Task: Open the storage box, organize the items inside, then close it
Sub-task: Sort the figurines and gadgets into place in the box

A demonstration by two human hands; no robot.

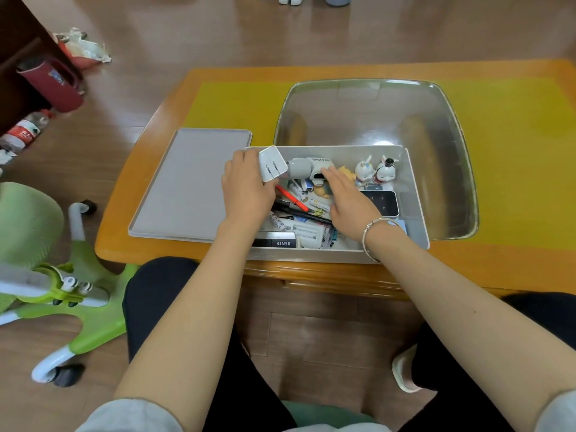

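The left hand [246, 188] is pinching a white plug [271, 164]. The right hand [349, 201], fingers spread, is lying nearer the mini fan [307, 168], which lies sideways in the storage box [417, 213].

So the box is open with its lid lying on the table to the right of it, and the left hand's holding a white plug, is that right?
Not quite. The head view shows the lid lying to the left of the storage box, not the right. The rest holds: the box is open and the left hand holds the white plug.
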